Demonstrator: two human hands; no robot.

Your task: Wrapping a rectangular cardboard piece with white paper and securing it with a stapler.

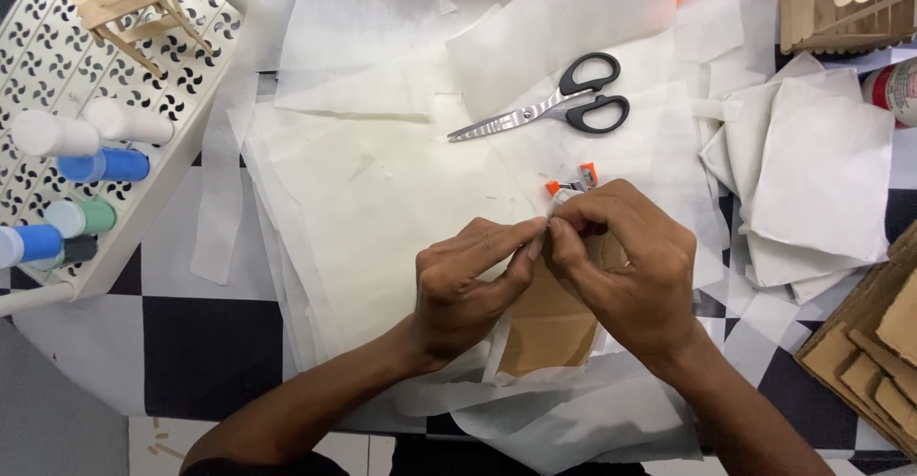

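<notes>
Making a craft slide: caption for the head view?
Both hands pinch white tissue paper over cardboard, scissors nearby.

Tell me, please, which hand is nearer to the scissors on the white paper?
Right. The right hand sits just below the scissors, holding a small glue tube; the left hand is lower and farther left.

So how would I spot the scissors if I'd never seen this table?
Start at the big spread of white tissue paper covering the checkered table. Above the two hands, near its upper middle, lie the scissors, closed, blades pointing left. Their black loop handles and shiny metal blades stand out against the white.
</notes>
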